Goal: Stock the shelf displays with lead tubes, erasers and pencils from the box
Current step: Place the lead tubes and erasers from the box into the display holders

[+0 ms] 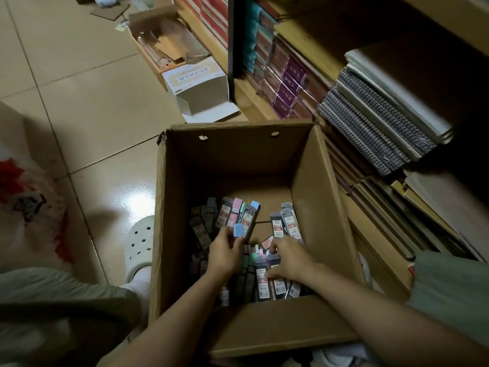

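Observation:
An open cardboard box (315, 181) stands on the floor with many lead tubes loose on its bottom. My left hand (225, 254) is inside it, fingers closed on a fanned bunch of lead tubes (239, 217) with pink, green and blue caps. My right hand (288, 258) is down in the box too, gripping a few dark lead tubes (287, 223) that stick up past its fingers, while it rests on the loose pile (260, 280). No erasers or pencils can be made out.
Low shelves (375, 123) at the right hold stacked notebooks and packets. An open white carton (198, 88) and a brown carton (164, 46) lie on the tiled floor behind the box. A white clog (139, 242) and a plastic bag (29, 207) are at the left.

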{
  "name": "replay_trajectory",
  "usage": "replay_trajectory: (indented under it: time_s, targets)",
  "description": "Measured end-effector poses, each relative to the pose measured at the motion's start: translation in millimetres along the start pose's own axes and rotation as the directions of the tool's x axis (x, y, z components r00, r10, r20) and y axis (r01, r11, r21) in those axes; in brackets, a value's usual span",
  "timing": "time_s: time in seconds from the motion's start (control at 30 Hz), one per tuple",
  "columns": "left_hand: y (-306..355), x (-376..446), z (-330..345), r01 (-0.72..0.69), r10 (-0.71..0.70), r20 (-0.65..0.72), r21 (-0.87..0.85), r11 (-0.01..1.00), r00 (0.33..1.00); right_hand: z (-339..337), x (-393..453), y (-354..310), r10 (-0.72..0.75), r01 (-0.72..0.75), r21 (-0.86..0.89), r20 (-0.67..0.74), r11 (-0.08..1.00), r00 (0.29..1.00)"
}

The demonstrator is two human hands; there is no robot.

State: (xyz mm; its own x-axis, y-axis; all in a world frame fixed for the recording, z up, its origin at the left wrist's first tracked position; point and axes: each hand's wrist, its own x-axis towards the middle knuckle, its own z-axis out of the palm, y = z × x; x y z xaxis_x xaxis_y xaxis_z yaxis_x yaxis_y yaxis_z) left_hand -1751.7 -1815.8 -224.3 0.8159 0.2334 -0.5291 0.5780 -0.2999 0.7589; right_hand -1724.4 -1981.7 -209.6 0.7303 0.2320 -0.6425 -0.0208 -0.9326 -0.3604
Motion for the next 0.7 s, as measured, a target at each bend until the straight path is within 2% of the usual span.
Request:
replay_trajectory:
  time_s: [0.1, 0.2, 0.33, 0.5, 0.6, 0.7]
  targets:
    - [3, -2, -1, 0.031, -0.026, 0.053, -0.090, 0.995, 0.998, 8, -5, -2, -0.035, 0.034, -0.009, -0.065, 0.999, 0.997]
    - [2, -4, -2, 0.060, -0.048, 0.072, -0.179, 0.982, 0.996, 15, -7, -4, -0.050, 0.049, -0.013, -0.060, 0.999, 0.997]
    - [-1, -4, -10, 0.186, -0.183, 0.052, -0.446, 0.875, 0.982, 22, -7, -12, -0.103, 0.096, -0.118, -0.059, 0.988, 0.993]
    - [0, 1, -20, 0.203, -0.222, 0.019, -0.484, 0.851, 0.975, 29, 7, -25, -0.143, 0.122, -0.290, -0.055, 0.949, 0.988]
    - [1, 2, -18, 0.234, -0.237, 0.055, -0.490, 0.840, 0.970, 24, 15, -25, -0.068, 0.055, -0.218, -0.052, 0.974, 0.996]
    - [-1, 2, -15, 0.282, -0.275, 0.092, -0.519, 0.807, 0.957, 17, 20, -22, -0.060, 0.053, -0.103, -0.069, 0.993, 0.996]
